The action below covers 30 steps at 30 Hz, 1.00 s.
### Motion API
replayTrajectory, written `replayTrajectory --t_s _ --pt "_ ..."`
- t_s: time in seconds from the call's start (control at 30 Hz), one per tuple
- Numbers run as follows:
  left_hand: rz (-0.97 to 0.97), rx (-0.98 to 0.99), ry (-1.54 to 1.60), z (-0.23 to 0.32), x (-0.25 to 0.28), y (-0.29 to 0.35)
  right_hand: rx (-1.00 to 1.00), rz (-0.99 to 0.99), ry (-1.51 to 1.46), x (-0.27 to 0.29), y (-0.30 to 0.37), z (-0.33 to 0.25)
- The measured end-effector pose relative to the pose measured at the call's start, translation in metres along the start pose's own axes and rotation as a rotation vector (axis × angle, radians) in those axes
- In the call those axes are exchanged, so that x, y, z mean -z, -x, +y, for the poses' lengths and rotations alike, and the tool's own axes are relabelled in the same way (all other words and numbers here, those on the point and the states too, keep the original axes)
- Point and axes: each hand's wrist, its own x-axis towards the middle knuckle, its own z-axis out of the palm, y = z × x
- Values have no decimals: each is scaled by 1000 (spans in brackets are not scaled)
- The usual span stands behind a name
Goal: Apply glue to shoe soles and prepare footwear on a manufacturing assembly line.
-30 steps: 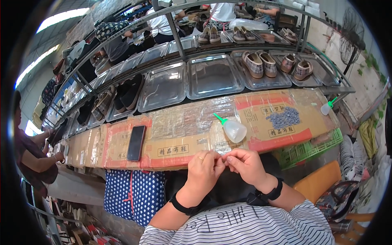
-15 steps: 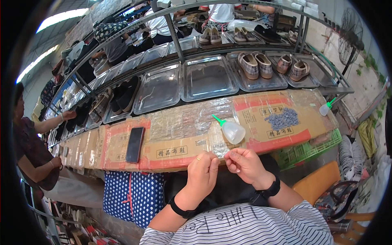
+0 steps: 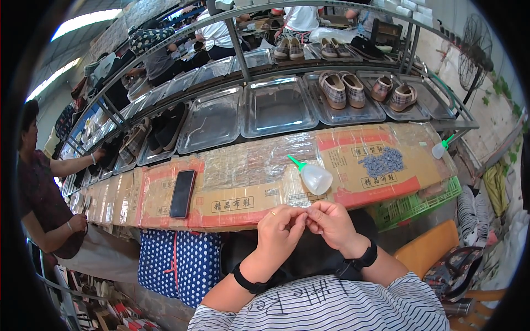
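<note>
The left hand (image 3: 276, 234) is pinching closed and meeting the right hand (image 3: 335, 226), also pinching closed, by the cardboard's (image 3: 237, 187) near edge; I cannot tell whether either is gripping anything. On the cardboard, the bottle (image 3: 316, 179) is lying just beyond them, blue bits (image 3: 382, 161) farther right, the phone (image 3: 183, 193) left.

Trays (image 3: 279, 105) are glossy metal, the bottle (image 3: 317, 180) plastic, the dotted bag (image 3: 199, 265) apparently cloth.
</note>
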Motion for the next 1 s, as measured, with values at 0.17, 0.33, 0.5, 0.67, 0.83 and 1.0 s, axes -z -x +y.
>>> replayTrajectory --t_s 0.17,0.33,0.5,0.67,0.83,1.0 --pt "-2 23 -24 -1 -6 0 118 42 265 -2 4 -5" --pt "-63 50 -50 1 -8 -6 259 83 539 -1 6 -9" --pt "-113 251 94 2 -13 -3 91 34 287 7 8 -13" --pt "-167 419 271 4 -14 -5 19 20 140 12 10 -16" --pt "-178 450 307 9 -16 -7 10 17 122 16 13 -21" --pt "-176 446 296 6 -20 -6 138 48 424 18 14 -25"
